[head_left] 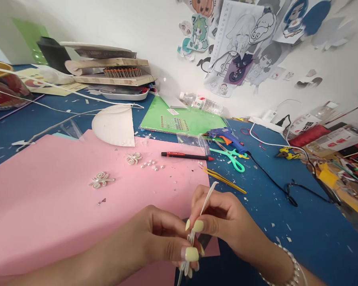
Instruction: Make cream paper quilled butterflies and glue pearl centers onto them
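Note:
Both my hands meet low in the head view over the near edge of a pink paper sheet (62, 198). My left hand (158, 238) pinches the lower part of a thin white paper strip (207, 198). My right hand (223, 218) pinches the same strip just above, and its free end sticks up past my fingers. Two small white coiled paper shapes (101, 179) (133, 157) and several tiny pearl beads (150, 164) lie on the pink sheet beyond my hands.
On the blue table (286, 222): red-and-black pencil (186, 155), yellow tweezers (223, 179), green scissors (231, 155), blue glue gun (226, 137) with black cord, folded white paper plate (115, 125), green sheet (185, 119), plastic bottle (204, 103). Stacked boards back left, craft clutter right.

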`<state>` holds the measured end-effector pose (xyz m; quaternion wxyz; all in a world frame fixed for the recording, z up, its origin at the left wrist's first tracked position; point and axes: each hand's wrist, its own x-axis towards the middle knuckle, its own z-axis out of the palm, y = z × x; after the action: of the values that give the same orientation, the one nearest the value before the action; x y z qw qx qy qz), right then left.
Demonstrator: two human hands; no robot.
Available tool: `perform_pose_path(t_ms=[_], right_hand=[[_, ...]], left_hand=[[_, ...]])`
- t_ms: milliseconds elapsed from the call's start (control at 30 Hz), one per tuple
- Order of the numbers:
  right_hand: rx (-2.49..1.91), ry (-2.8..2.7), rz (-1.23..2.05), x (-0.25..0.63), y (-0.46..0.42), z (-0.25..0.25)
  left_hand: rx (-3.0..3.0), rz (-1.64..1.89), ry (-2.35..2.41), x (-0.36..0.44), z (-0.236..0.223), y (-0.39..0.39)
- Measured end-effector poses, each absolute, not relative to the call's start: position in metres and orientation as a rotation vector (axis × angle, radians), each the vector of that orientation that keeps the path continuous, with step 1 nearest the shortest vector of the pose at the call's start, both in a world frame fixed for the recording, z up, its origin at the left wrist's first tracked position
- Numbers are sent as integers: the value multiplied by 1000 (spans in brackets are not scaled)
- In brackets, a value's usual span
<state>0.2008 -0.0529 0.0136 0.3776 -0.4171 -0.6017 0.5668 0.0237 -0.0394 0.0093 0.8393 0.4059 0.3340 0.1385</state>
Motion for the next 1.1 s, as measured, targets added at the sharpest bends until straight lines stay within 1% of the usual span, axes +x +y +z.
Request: perform_pose_path(t_ms=[233,567,767,1100], right_hand=[[-951,-1806,1192,212,-55,19],[-935,-1930,706,206,-56,23],[-952,-1938,608,203,-58,24],[-936,-2042,376,202,-67,19]], left_hand=[[903,240,733,22,19,-38],[867,317,675,22,9,-35],[893,266,689,21,13,-31],[926,334,750,21,14,-32]])
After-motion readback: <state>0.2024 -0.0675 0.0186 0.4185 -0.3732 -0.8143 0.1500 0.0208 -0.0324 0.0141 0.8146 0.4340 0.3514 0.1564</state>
